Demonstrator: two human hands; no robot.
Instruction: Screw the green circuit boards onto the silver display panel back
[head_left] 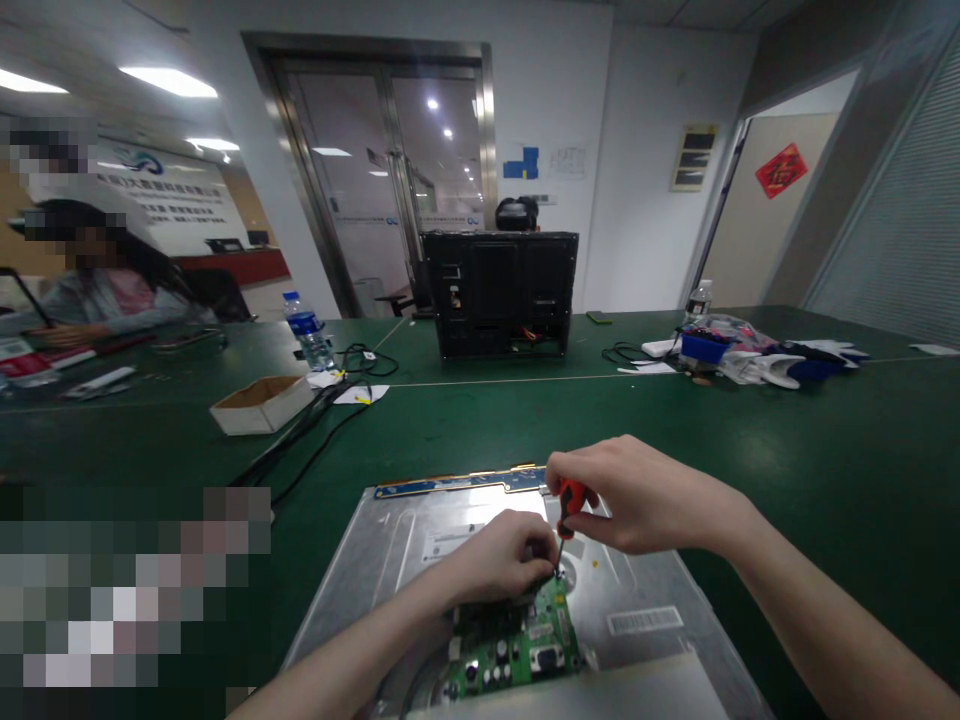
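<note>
Working over a metal panel (652,575): the green circuit board (525,650) is already sitting on it, its far corner looks unfinished, and I can't tell what else is left. Board's partly under my left hand (502,555), fingers curled, maybe pinching something, can't tell; my right hand (619,495) grips the red screwdriver (573,497), tip at that corner.

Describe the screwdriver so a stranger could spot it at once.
On the green table, find the silver panel bearing a green circuit board. At that board's far edge, the right hand holds the screwdriver tip down. Its red and black colouring stands out against silver and green.
</note>
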